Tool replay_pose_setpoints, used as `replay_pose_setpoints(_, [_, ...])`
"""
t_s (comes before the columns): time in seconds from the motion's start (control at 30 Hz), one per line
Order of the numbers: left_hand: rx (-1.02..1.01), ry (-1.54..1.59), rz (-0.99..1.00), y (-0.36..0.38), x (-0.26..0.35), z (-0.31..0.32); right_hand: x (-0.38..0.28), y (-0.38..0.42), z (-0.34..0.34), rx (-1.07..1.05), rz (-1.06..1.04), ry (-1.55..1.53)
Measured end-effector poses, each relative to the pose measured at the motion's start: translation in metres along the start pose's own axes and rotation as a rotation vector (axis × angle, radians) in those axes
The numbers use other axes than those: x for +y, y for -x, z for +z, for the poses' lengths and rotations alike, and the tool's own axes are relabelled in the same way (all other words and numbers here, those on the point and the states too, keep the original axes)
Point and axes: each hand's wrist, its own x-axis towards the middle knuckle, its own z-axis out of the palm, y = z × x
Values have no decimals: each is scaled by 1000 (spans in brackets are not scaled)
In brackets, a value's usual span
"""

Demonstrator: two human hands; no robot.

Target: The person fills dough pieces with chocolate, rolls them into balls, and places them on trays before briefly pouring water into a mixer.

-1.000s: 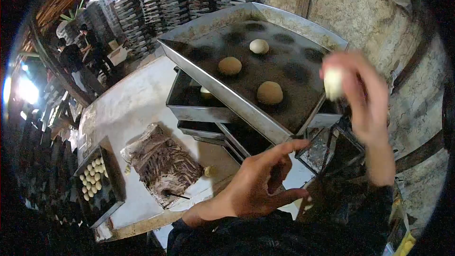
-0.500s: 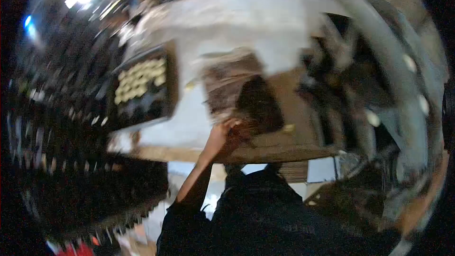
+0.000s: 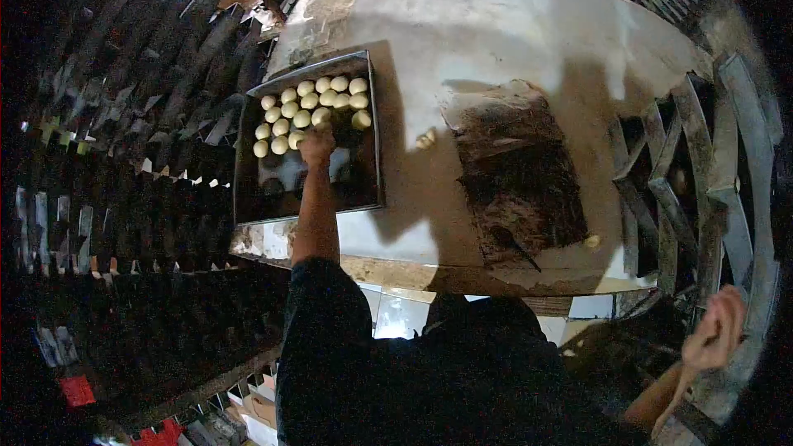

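Observation:
My left hand (image 3: 317, 147) reaches over a dark square metal tray (image 3: 376, 128) and is among the round dough balls (image 3: 301, 118) in it. Its fingers are curled downward against the balls beside it; what they grip is hidden beneath the hand. The pale balls lie in rows across the far part of the tray, while its near part is dark bare metal. At the far right my right hand (image 3: 717, 330) is raised near the stacked metal trays (image 3: 698, 140), slightly blurred, with its fingers extended and no object visible in it.
A dark brown smeared patch (image 3: 520, 165) covers the middle of the pale worktable (image 3: 462, 25), with a dark thin-handled tool (image 3: 516, 241) on it. Small dough scraps (image 3: 426, 139) lie to its left. Dark racks (image 3: 124, 198) stand along the left side.
My left hand has moved from the near edge of the brown patch leftward to the tray of dough balls. My right hand has come into clear view at right. The head view has shifted.

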Motion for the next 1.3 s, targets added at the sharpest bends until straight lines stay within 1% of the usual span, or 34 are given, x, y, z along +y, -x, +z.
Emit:
replay_pose_setpoints(0.07, [194,462,98,45,56,-30,-31,-10,34,-29,102,23])
replay_pose_setpoints(0.13, [305,707,300,124,137,-76,-36,-7,74,-115,184,-279])
replay_pose_setpoints(0.17, [280,809,400,160,171,-89,-49,-11,93,-188,302,-381])
replay_pose_setpoints(0.2, [249,909,498,196,202,-99,-60,-18,118,-170,259,-578])
replay_pose_setpoints(0.23, [175,995,523,236,236,-110,-60,-14,138,-293,268,-712])
replay_pose_setpoints(0.27, [60,1003,586,267,254,-112,-67,-11,155,-372,332,-829])
replay_pose_setpoints(0.3, [-58,1008,644,297,272,-115,-64,0,179,-398,269,-891])
replay_pose_setpoints(0.33, [-214,930,737,320,282,-114,-64,5,179,-431,285,-998])
replay_pose_setpoints(0.37, [-265,921,809,338,294,-114,-63,10,179,-465,307,-1105])
replay_pose_setpoints(0.4, [-310,910,881,352,306,-118,-64,3,164,-503,407,-1256])
replay_pose_setpoints(0.43, [-356,936,729,367,317,-127,-63,1,152,-378,453,-1325])
replay_pose_setpoints(0.47, [-345,1080,634,378,321,-129,-57,5,150,-264,297,-1301])
replay_pose_setpoints(0.53, [-549,1222,552,387,322,-134,-50,10,150,-38,-3,-1239])
replay_pose_setpoints(0.57, [-475,1192,453,401,326,-142,-60,18,143,-100,47,-1289])
replay_pose_setpoints(0.6, [-381,1220,268,416,335,-147,-64,17,127,-110,73,-1317])
replay_pose_setpoints(0.67, [-209,1120,397,432,332,-144,-65,27,117,-52,83,-1233])
replay_pose_setpoints(0.7, [-171,1000,517,439,327,-143,-66,32,113,-29,104,-1222])
replay_pose_setpoints(0.73, [-133,880,634,448,318,-143,-76,37,111,-20,161,-1277])
replay_pose_setpoints(0.77, [-122,857,632,463,311,-138,-87,43,109,-10,221,-1332])
replay_pose_setpoints(0.83, [-112,1210,518,478,327,-146,-114,52,107,152,341,-1288])
replay_pose_setpoints(0.87, [-132,1312,479,477,326,-150,-129,56,108,229,399,-1271])
replay_pose_setpoints(0.9, [-223,1220,514,472,310,-154,-145,60,110,95,513,-1267])
replay_pose_setpoints(0.93, [-306,1061,560,466,290,-159,-157,64,122,120,369,-1052])
replay_pose_setpoints(0.97, [-332,1011,485,467,273,-163,-169,71,144,56,402,-1123])
replay_pose_setpoints(1.0, [-392,1070,241,473,258,-164,-180,75,163,-11,437,-1193])
replay_pose_setpoints(1.03, [-208,1046,307,473,248,-169,-191,71,170,-151,420,-1175])
replay_pose_setpoints(1.07, [-303,1157,154,473,224,-171,-200,68,177,-290,399,-1151])
replay_pose_setpoints(1.13, [-497,1363,-165,469,180,-177,-223,79,193,-314,285,-1074])
replay_pose_setpoints(1.17, [-472,1590,-469,470,169,-177,-234,85,201,-322,228,-1037])
replay_pose_setpoints(1.2, [-502,1601,-537,469,148,-164,-241,75,188,-380,303,-1089])
replay_pose_setpoints(1.27, [-651,1529,-334,486,127,-145,-246,113,217,-385,98,-973])
replay_pose_setpoints(1.3, [-756,1540,-395,485,118,-146,-248,132,231,-375,-1,-918])
